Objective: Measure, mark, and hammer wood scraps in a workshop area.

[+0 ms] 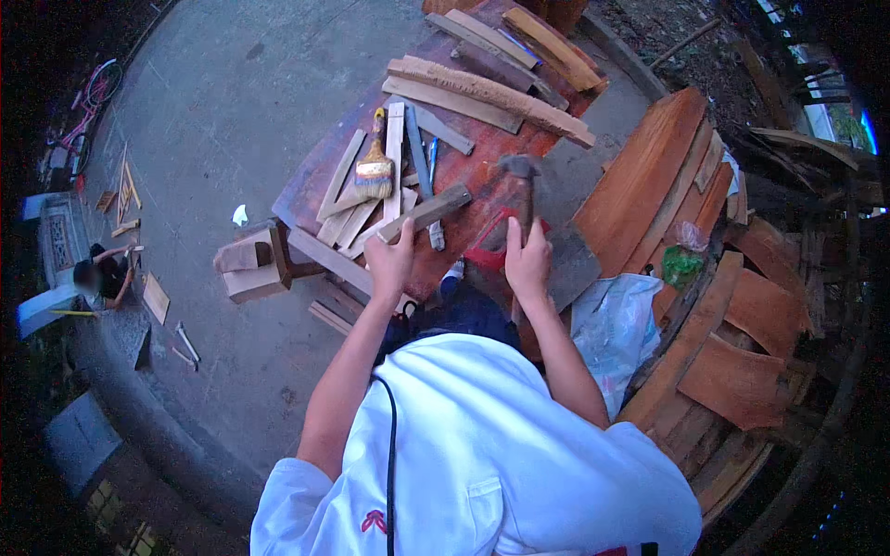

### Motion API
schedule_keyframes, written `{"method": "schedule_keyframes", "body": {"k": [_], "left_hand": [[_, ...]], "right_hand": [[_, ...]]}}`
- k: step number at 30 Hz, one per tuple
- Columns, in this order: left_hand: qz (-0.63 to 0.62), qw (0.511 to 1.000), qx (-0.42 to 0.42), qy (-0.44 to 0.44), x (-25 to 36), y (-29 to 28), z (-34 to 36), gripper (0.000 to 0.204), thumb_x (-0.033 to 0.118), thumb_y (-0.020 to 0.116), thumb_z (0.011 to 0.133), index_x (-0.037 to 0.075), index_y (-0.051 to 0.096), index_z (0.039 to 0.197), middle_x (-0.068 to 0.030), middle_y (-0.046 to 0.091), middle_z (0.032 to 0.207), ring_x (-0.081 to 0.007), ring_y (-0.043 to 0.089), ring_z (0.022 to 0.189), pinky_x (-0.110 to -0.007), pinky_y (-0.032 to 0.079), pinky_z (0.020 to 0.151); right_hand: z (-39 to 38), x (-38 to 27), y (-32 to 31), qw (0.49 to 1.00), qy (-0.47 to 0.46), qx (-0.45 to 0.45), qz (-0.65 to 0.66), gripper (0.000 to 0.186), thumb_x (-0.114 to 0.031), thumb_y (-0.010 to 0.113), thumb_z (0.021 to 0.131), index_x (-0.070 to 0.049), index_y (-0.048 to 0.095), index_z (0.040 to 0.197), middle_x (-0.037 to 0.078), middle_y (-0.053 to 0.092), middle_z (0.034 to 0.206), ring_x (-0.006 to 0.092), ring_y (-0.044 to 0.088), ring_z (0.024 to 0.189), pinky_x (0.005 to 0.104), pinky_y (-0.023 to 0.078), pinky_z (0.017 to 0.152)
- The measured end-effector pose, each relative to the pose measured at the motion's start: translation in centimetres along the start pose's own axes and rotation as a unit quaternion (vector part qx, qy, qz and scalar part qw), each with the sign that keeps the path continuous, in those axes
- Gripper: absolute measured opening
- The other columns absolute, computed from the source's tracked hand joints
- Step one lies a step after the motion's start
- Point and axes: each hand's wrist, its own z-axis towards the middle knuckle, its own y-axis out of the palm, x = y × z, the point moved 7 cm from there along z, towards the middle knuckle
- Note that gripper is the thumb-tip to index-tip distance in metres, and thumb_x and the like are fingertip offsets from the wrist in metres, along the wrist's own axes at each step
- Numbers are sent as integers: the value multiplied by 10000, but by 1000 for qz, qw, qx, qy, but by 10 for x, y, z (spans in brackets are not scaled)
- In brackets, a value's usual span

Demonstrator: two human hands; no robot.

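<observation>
My left hand [390,264] is closed round the near end of a short wooden strip [434,210], which slants up to the right over the red worktable [466,170]. In my right hand [529,264] is a hammer, gripped by its handle [527,206]; its dark head [517,167] points up and away from me, to the right of the strip and apart from it. Beyond my left hand, a paintbrush [375,169] with a yellow handle lies on several loose wooden strips [349,222]. A red loop-shaped thing [484,246] shows between my hands, partly hidden.
Longer wooden pieces [487,91] lie across the table's far end. Brown boards [640,176] are stacked at the right, near a white plastic bag [612,324]. A box-shaped wooden piece [252,264] stands on the left. Farther left, another person [109,276] crouches near tools on the ground.
</observation>
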Motion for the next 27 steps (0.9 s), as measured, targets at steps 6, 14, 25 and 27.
{"method": "schedule_keyframes", "body": {"k": [6,14,25,27], "left_hand": [[8,1000,1,-20,-1,-2,-1,325,253,707,928,-59,748,1007,-137,759,851,-179,709,758,-346,535,702],[31,999,5,-15,5,-3,-3,341,266,720,916,-65,748,990,-159,752,828,-203,716,742,-357,536,697],[2,1000,25,6,0,-5,-3,341,266,733,906,-68,743,974,-166,755,845,-214,723,759,-365,537,703],[32,999,29,27,5,-3,-3,328,256,728,908,-63,743,983,-161,758,849,-200,721,768,-358,537,711]], "right_hand": [[9,7,12,996,-17,-73,-41,334,-312,584,995,21,584,990,274,666,799,487,657,822,570,492,695],[13,30,19,988,-18,-118,-94,331,-324,578,998,-1,611,1063,277,678,822,479,668,834,552,505,717],[15,-20,-6,998,-58,25,17,381,-355,588,991,26,597,986,307,662,823,520,641,819,569,496,700],[10,-8,-4,995,-59,74,25,361,-349,585,993,11,594,965,293,663,794,528,638,789,576,493,689]]}}
